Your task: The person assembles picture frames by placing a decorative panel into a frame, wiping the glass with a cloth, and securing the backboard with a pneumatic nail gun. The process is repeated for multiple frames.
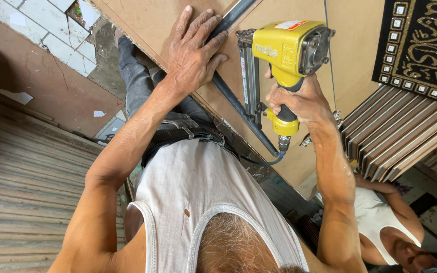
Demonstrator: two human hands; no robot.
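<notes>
The brown board fills the upper middle of the view and runs out past the top edge, so its full extent cannot be seen; it looks stiff, flat and fairly heavy, a sheet best steadied with a flat palm rather than lifted by one corner. Along its near edge lies a dark strip, long, narrow and rigid, probably light for its length and likely to slide on the smooth board unless pressed down; its upper end leaves the view and its lower end disappears behind the tool. The left hand lies open and flat, fingers spread, pressing on the board with the fingertips over the strip. The yellow nail gun stands nose-down just beside that hand, its slim magazine running down against the strip; it looks dense and top-heavy, with a hard slick body, so the handle is the proper place to hold it. The right hand is closed tight around that handle, and whether a finger rests on the trigger cannot be told. A hose leaves the base of the handle and soon drops out of sight. To the right, a stack of moulded frame lengths is cut off, and another person below is only partly visible.
</notes>
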